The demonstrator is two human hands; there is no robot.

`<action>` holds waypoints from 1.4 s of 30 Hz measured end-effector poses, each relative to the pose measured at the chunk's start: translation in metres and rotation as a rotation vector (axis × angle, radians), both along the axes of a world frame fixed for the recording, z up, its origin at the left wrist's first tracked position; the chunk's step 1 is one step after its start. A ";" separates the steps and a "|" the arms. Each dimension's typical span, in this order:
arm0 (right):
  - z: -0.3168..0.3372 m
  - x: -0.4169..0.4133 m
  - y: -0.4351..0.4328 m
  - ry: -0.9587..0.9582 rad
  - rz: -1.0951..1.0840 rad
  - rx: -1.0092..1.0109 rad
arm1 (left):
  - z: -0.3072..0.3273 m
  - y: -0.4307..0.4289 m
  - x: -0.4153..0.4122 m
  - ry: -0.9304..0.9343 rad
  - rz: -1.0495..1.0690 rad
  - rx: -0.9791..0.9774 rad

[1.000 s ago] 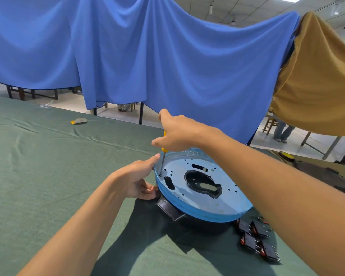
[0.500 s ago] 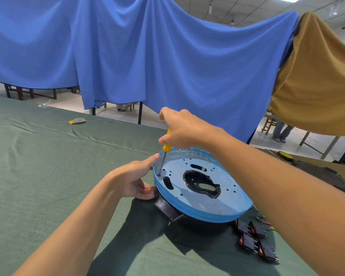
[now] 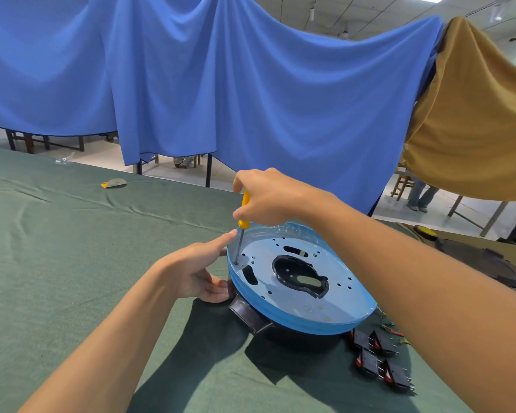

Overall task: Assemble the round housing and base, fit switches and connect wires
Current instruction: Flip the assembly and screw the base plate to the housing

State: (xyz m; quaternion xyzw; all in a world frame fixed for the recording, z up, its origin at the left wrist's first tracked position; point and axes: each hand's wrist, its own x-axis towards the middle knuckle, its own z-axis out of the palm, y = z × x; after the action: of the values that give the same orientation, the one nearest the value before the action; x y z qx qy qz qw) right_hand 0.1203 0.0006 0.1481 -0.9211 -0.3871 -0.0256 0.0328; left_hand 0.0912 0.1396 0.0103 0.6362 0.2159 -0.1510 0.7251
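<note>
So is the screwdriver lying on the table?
No, the right hand holds the yellow screwdriver, tip down on the blue plate.

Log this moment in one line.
right hand: grips screwdriver, tip on blue plate | left hand: braces housing | switches: loose

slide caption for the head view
The right hand holds a yellow screwdriver tip-down on the round blue plate while the left hand steadies its rim.

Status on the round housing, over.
Right hand grips yellow screwdriver, tip in a hole at left edge of blue plate. Left hand rests against housing. Switches loose at right, nothing in the way.
</note>
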 end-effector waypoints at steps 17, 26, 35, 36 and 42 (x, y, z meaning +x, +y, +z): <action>0.003 -0.001 -0.005 -0.014 -0.022 0.045 | 0.002 -0.004 0.002 0.007 0.027 0.023; 0.006 -0.003 -0.003 0.017 -0.045 0.030 | 0.000 -0.002 0.003 0.012 0.028 0.028; 0.005 -0.003 -0.003 0.065 -0.039 0.041 | -0.001 -0.002 0.005 0.013 0.027 0.018; 0.005 -0.003 -0.002 0.051 -0.025 0.061 | -0.001 -0.002 0.005 0.012 0.025 0.020; -0.005 -0.003 -0.001 -0.125 -0.095 0.043 | 0.000 -0.003 0.004 0.005 0.023 0.041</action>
State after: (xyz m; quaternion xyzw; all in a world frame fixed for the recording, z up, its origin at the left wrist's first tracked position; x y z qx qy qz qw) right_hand 0.1174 0.0000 0.1428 -0.9341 -0.3436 -0.0930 0.0273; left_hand 0.0948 0.1363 0.0102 0.6482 0.2280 -0.1398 0.7130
